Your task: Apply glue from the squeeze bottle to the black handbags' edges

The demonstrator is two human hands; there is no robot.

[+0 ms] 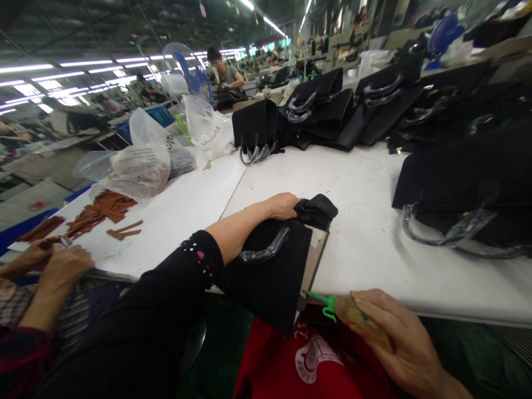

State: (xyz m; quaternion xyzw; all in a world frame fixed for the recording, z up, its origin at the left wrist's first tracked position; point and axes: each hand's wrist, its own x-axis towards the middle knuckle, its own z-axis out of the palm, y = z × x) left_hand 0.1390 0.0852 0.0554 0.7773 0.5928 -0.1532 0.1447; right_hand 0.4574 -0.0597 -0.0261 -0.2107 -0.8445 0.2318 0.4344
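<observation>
A black handbag (266, 282) lies at the table's front edge, partly overhanging it, with a plastic-wrapped handle. Along its right side a beige-grey inner strip (315, 257) is exposed. My left hand (286, 206) is closed on bunched black fabric (318, 210) at the bag's far end; its fingertips are partly hidden. Wrapped in my right hand (399, 332) is a yellowish glue bottle (361, 321) with a green nozzle. The nozzle's tip reaches the bag's exposed edge near its lower right corner; I cannot tell whether it touches.
Black handbags (465, 188) with wrapped handles crowd the table's right and back. Clear plastic bags (141, 166) and brown strips (108, 208) lie on the left. Another person's hands (62, 260) work at the left edge. A blue fan (193, 72) stands behind.
</observation>
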